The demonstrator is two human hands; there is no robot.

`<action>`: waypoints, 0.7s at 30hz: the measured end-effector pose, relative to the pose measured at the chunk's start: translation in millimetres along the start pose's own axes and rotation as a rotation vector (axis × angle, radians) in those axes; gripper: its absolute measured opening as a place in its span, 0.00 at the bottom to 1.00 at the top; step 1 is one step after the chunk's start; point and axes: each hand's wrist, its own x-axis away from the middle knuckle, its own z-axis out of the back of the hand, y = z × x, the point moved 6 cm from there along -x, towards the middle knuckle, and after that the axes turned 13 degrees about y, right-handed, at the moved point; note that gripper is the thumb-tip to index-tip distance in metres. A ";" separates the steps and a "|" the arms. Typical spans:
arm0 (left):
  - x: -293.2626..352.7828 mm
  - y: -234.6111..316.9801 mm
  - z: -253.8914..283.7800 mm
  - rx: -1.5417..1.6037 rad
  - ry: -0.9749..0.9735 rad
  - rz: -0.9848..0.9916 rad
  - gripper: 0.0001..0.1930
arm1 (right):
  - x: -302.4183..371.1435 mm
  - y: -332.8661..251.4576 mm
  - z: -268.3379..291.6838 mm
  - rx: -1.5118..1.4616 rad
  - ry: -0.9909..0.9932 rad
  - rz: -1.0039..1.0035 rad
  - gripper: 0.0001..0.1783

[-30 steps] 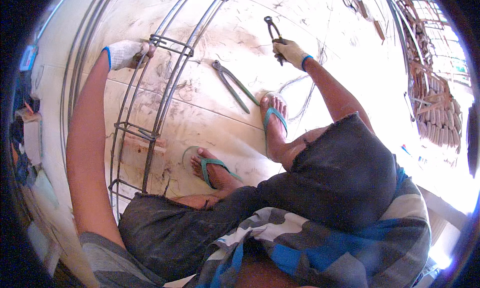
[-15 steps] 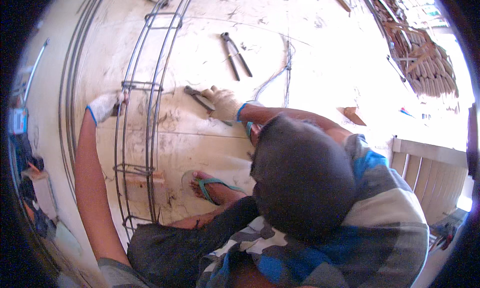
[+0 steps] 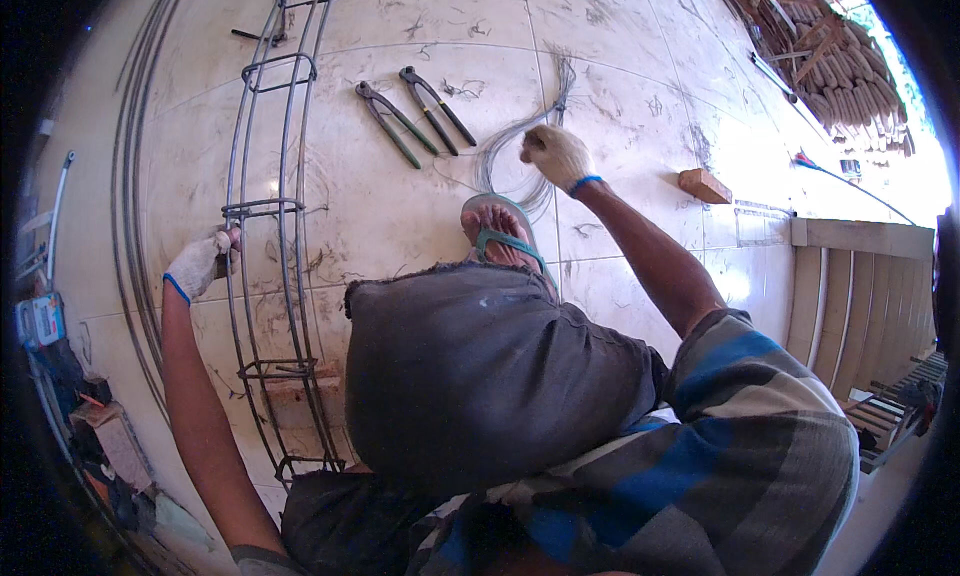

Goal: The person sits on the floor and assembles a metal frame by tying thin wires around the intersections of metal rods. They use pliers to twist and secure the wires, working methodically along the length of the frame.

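Note:
My left hand, in a white glove with a blue cuff, is closed at the left rod of a long rebar cage, just below one of its stirrups. Dark shading hides part of that grip. Over a looped bundle of thin tie wire is my right hand, gloved too, its fingers curled in. Whatever they may hold is hidden. Two end-cutting pincers lie side by side on the tiles: one with green handles, one with black and yellow handles.
Loose steel rods run along the left. A brick lies at right, and another brick sits under the cage. My sandalled foot is beside the wire. A slatted wooden piece stands far right; scattered wire bits litter the tiles.
My right hand has let go of the green-handled pincers, now beside the other pair, and moved right to the wire bundle. My left hand stays at the cage. The view has shifted.

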 end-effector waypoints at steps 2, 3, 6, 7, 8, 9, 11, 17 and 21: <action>-8.9 0.3 -2.7 -0.002 -0.009 0.002 0.18 | 27.0 28.1 -8.0 0.016 -0.146 0.032 0.14; -11.5 -2.3 -0.8 -0.012 -0.005 0.014 0.19 | 44.1 27.9 -13.0 0.105 -0.176 0.166 0.14; -15.7 -7.9 5.5 -0.026 -0.017 0.010 0.20 | 61.1 17.7 -24.2 0.169 -0.110 0.289 0.16; -16.0 -10.0 8.3 -0.027 -0.024 0.003 0.20 | 63.2 12.4 -27.7 0.169 -0.099 0.309 0.17; -14.8 -7.3 6.5 -0.029 -0.010 0.000 0.20 | 62.5 8.5 -29.9 0.141 -0.092 0.363 0.16; -13.5 -5.9 3.6 -0.030 0.004 -0.002 0.20 | 60.5 6.5 -33.2 0.168 -0.097 0.395 0.15; -6.8 -3.1 0.7 -0.032 0.021 -0.018 0.20 | 55.2 -1.1 -40.9 0.221 -0.110 0.470 0.13; 0.9 6.3 -6.7 0.000 0.013 -0.010 0.18 | 42.5 -7.8 -41.3 0.120 -0.216 0.363 0.15; -5.6 0.7 -0.7 -0.108 -0.026 0.012 0.21 | 30.2 -20.7 -26.1 0.132 -0.171 0.295 0.18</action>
